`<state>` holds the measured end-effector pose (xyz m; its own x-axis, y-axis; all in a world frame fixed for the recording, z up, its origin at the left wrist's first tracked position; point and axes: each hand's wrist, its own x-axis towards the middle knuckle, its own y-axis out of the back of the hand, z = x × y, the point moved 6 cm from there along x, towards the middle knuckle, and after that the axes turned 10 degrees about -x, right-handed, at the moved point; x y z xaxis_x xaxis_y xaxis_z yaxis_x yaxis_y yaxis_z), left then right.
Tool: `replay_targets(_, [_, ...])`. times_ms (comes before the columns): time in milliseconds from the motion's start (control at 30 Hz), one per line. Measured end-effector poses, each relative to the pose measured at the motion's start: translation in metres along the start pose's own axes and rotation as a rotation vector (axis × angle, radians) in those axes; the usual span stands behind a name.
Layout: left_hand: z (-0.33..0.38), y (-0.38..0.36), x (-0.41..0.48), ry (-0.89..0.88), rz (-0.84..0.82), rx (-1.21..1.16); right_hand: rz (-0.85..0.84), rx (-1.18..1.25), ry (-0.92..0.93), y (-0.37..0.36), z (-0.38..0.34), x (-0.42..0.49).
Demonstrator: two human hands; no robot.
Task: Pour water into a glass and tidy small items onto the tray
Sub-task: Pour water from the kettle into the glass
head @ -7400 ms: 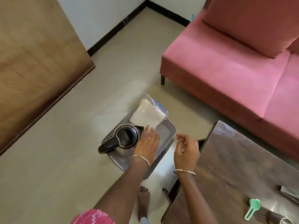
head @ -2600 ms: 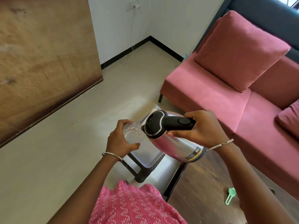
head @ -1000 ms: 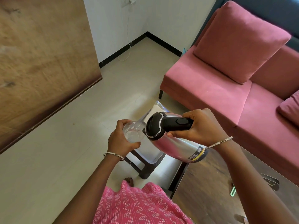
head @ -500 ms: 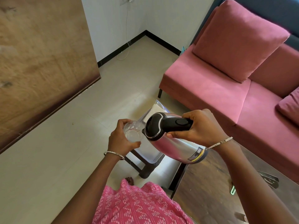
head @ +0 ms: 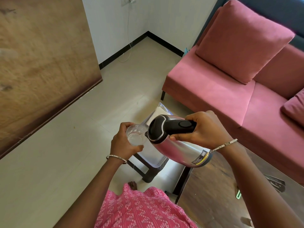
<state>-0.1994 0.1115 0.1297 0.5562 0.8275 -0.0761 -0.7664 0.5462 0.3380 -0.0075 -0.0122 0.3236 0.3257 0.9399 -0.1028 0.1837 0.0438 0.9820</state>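
My left hand (head: 122, 143) grips a clear glass (head: 135, 134) at mid-frame, held above the floor. My right hand (head: 203, 130) holds the black handle of a steel kettle (head: 177, 145), tilted so its spout meets the glass rim. Water shows in the glass. Below them a grey tray (head: 158, 162) rests on a small dark stool, with a white packet (head: 158, 111) at its far end. Most of the tray is hidden behind the kettle and my hands.
A pink sofa (head: 230, 89) with cushions stands to the right. A dark glossy table (head: 222, 195) at bottom right carries a green scoop (head: 238, 194) and a dark flat object (head: 275, 184). A wooden panel (head: 41, 63) fills the left; a cable hangs down the wall.
The kettle stays tipped against the glass over the last second; both hands hold nearly the same place. Earlier, the kettle stood on the tray.
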Motion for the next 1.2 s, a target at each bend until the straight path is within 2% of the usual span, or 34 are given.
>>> replay_targets(1200, [0.0004, -0.0019, 0.0035, -0.010, 0.005, 0.026, -0.008, 0.001, -0.002, -0.0028, 0.0055, 0.0054])
